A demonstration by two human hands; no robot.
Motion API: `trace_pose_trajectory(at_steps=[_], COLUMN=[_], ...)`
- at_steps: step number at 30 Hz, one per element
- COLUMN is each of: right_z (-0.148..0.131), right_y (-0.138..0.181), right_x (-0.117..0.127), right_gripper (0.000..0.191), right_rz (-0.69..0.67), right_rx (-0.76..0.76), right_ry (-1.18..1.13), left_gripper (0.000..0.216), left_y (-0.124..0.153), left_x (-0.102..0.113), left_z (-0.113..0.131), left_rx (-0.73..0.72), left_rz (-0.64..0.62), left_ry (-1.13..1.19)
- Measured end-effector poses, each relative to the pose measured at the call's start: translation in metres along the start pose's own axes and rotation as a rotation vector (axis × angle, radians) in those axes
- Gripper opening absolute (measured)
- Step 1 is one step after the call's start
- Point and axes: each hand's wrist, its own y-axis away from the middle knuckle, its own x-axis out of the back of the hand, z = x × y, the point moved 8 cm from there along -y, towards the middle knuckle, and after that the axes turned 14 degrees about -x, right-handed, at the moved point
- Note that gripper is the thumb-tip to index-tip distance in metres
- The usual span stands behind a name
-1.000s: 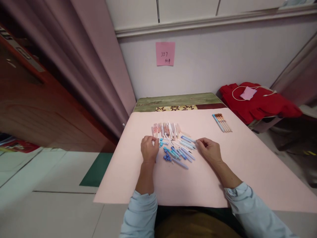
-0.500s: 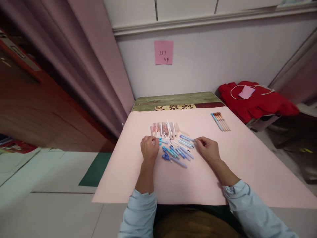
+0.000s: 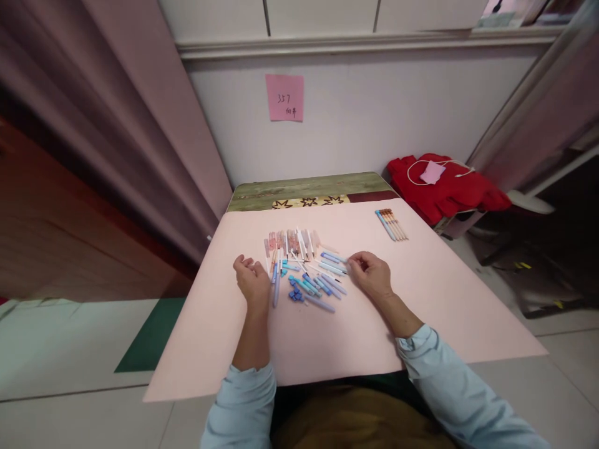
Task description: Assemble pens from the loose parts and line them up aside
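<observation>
My left hand is just left of the pile, its fingers loosely curled and apart with nothing between them. A few slim upright-lying pens lie close to its right side. My right hand pinches the right end of a blue pen at the pile's right edge. Between the hands lie several blue and lilac pens, overlapping at angles. Small dark blue pieces are clustered at the pile's lower left. Behind them, pink and white pens form a rough row.
Pale pink paper covers most of the table. At its right rear, several brown-topped pens and a blue one lie side by side. Red cloth with a white cable sits beyond the right edge. A pink note hangs on the wall.
My left hand has moved left off the pile and its fingers have loosened, uncovering slim pens beside it. My right hand stays at the blue pen. The whole view has shifted.
</observation>
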Motion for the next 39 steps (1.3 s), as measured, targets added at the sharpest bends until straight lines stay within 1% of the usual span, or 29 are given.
trace_pose_trajectory(at_steps=[4,9,13,17,23,27,31,35,39], right_z=[-0.012,-0.011,-0.012,-0.013,-0.011,-0.007,-0.007,-0.012,-0.010], right_y=[0.009,0.014,0.014,0.013,0.011,0.008,0.007,0.009,0.008], right_x=[-0.006,-0.012,-0.020,-0.024,-0.025,-0.028,-0.028,-0.019,-0.007], right_gripper=[0.013,0.011,0.008,0.007,0.008,0.009,0.005,0.006,0.010], right_rz=[-0.098,-0.145,-0.192,-0.208,-0.200,-0.220,-0.217,-0.160,-0.098], right_rx=[0.106,0.132,0.161,0.158,0.127,0.097,0.108,0.111,0.053], right_ry=[0.066,0.149,0.181,0.212,0.243,0.262,0.264,0.155,0.049], left_gripper=[0.052,0.056,0.057,0.059,0.059,0.056,0.053,0.050,0.046], left_y=[-0.001,-0.002,-0.003,-0.003,0.000,0.003,0.005,0.007,0.011], left_x=[0.005,0.008,0.007,0.004,0.000,-0.004,-0.007,-0.006,-0.006], left_z=[0.004,0.011,0.016,0.021,0.041,0.055,0.063,0.067,0.069], left_rx=[-0.014,-0.069,-0.109,-0.136,-0.231,-0.262,-0.281,-0.276,-0.267], left_rz=[0.058,0.101,0.089,0.062,0.009,-0.032,-0.048,-0.039,-0.045], left_ry=[0.015,0.034,0.017,0.010,-0.004,0.008,0.017,0.027,0.053])
